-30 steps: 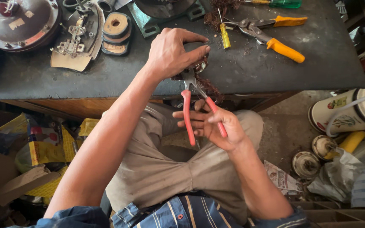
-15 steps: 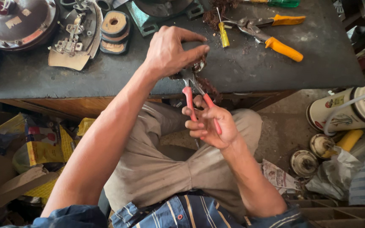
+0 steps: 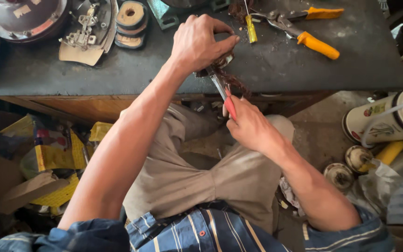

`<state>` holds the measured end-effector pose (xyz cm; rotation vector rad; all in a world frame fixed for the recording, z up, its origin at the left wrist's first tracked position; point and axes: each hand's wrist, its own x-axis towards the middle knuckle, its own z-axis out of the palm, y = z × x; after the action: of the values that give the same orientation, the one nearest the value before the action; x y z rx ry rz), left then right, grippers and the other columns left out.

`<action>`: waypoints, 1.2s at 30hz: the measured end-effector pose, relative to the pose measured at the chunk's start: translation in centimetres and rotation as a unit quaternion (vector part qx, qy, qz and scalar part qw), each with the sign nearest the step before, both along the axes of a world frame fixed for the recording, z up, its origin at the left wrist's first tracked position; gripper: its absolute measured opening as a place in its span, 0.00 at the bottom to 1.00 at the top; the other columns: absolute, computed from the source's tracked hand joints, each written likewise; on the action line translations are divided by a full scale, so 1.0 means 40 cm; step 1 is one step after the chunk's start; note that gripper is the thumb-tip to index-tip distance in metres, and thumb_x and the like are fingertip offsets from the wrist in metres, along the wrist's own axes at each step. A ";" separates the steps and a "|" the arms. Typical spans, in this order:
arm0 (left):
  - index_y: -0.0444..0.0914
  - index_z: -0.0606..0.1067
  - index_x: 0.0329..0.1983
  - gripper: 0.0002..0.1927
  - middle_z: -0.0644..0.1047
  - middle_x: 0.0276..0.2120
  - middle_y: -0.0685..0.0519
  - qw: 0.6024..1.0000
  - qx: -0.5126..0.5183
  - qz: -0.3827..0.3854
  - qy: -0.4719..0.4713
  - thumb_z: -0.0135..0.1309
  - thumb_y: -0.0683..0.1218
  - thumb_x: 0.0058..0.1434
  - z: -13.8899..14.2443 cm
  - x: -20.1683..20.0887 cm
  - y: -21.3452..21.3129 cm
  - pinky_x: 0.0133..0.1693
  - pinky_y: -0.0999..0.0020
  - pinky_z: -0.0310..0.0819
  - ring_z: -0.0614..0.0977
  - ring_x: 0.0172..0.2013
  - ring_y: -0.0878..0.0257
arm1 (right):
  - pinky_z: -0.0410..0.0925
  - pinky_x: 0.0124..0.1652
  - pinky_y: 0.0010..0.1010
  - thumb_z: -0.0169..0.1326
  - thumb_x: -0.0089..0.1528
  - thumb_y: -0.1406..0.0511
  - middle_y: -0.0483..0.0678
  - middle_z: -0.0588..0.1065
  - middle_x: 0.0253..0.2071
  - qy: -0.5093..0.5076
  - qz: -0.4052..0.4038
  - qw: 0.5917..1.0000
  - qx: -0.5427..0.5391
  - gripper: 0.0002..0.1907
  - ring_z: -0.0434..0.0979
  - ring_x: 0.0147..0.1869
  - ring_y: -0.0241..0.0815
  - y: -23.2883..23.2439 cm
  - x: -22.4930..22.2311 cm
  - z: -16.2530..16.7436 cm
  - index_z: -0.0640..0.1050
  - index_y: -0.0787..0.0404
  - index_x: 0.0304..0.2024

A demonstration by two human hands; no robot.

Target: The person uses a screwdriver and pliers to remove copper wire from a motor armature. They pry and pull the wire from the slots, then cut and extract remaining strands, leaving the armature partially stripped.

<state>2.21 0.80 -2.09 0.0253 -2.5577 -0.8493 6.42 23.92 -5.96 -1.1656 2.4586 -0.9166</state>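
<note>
At the surface edge: coppery wire bundle (image 3: 232, 81) sits there, half off the dark surface (image 3: 131, 74)
Left hand (image 3: 201, 42): clamped on the bundle
Right hand (image 3: 248, 126): squeezing red-handled pliers (image 3: 227, 98) shut
Progress: looks midway, wire not freed yet
Count: one red pliers, one orange-handled pair (image 3: 304, 28), one yellow screwdriver (image 3: 250, 25)

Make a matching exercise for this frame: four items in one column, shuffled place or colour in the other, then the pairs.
Items:
1. pliers
2. cutters
3. screwdriver
4. tape rolls

Descriptions:
A. yellow handle, beside the left hand
B. red handles, in the right hand
C. stacked on the bench, far left of the hands
D. orange handles, lying on the bench

Pairs: 1-B, 2-D, 3-A, 4-C
</note>
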 end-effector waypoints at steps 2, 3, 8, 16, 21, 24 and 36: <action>0.50 0.86 0.41 0.19 0.81 0.34 0.40 1.000 0.008 0.020 -0.023 0.63 0.64 0.53 0.000 -0.008 0.005 0.44 0.50 0.75 0.82 0.40 0.43 | 0.66 0.48 0.50 0.49 0.54 0.72 0.58 0.72 0.38 0.025 -0.003 1.000 -0.012 0.22 0.72 0.49 0.62 0.000 0.016 0.005 0.68 0.64 0.52; 0.50 0.86 0.40 0.20 0.81 0.34 0.39 0.999 0.009 0.032 -0.016 0.63 0.65 0.53 0.003 -0.015 0.006 0.44 0.50 0.75 0.82 0.40 0.43 | 0.65 0.49 0.51 0.49 0.54 0.72 0.59 0.72 0.39 0.041 -0.003 0.999 -0.020 0.27 0.71 0.49 0.63 -0.002 0.016 0.010 0.67 0.65 0.57; 0.47 0.86 0.36 0.21 0.81 0.37 0.40 0.998 -0.002 0.051 0.030 0.64 0.66 0.51 0.009 -0.036 0.008 0.41 0.50 0.75 0.82 0.41 0.44 | 0.66 0.51 0.49 0.50 0.56 0.70 0.56 0.74 0.38 0.060 0.009 0.998 0.013 0.14 0.73 0.50 0.60 -0.010 0.005 0.033 0.71 0.61 0.45; 0.47 0.87 0.39 0.19 0.83 0.30 0.47 0.999 0.038 0.007 0.022 0.63 0.63 0.55 0.012 -0.005 -0.024 0.41 0.58 0.77 0.85 0.35 0.50 | 0.70 0.47 0.45 0.51 0.58 0.65 0.56 0.78 0.43 -0.140 -0.021 0.990 0.027 0.15 0.78 0.46 0.56 -0.016 -0.011 0.032 0.75 0.60 0.48; 0.46 0.86 0.40 0.18 0.84 0.30 0.48 0.998 0.059 -0.028 0.025 0.63 0.61 0.57 0.011 0.014 -0.039 0.42 0.60 0.78 0.86 0.34 0.52 | 0.71 0.49 0.41 0.46 0.64 0.60 0.60 0.75 0.60 -0.521 -0.005 0.832 -0.192 0.23 0.79 0.57 0.50 0.003 -0.014 -0.007 0.72 0.63 0.60; 0.46 0.86 0.41 0.18 0.84 0.27 0.50 0.996 0.077 -0.038 0.004 0.62 0.60 0.57 0.013 0.027 -0.037 0.40 0.62 0.78 0.87 0.32 0.55 | 0.71 0.57 0.47 0.47 0.59 0.63 0.69 0.69 0.65 -0.627 0.051 0.726 -0.277 0.31 0.75 0.64 0.61 0.039 -0.004 -0.034 0.69 0.57 0.67; 0.44 0.86 0.43 0.17 0.83 0.26 0.50 0.995 0.060 -0.079 0.030 0.64 0.58 0.58 0.009 0.046 -0.030 0.36 0.63 0.78 0.86 0.27 0.56 | 0.71 0.56 0.56 0.52 0.60 0.68 0.72 0.68 0.65 -0.721 0.043 0.567 -0.396 0.18 0.76 0.59 0.62 0.031 0.007 -0.159 0.72 0.62 0.53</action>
<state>4.04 -0.40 -1.75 -0.1667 -2.4737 -1.0470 6.69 25.18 -12.31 -0.2143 0.5732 -1.8980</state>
